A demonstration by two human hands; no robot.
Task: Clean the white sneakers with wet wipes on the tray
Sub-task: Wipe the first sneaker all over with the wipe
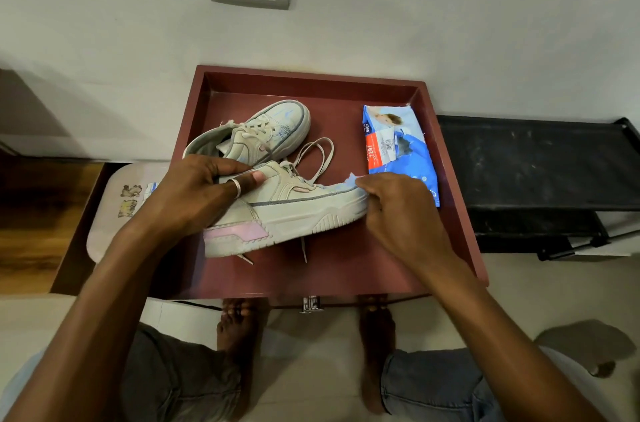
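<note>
the left hand [194, 193] has its grip clamped around the collar of the near sneaker [287, 210], holding it over the red tray [311, 75] with the heel to the left. the right hand [398, 210] has its grip pinched on a wet wipe [350, 179] at that sneaker's toe. the second sneaker [263, 131] lies in the tray just behind, and the blue wipes pack [398, 151] lies on the tray's right side.

Both bare forearms extend forward. Left hand [204, 195] has its fingers curled, gripping the near sneaker [294, 214]. Right hand [398, 210] is knuckles up, fingertips pinching a wipe [351, 178].
</note>
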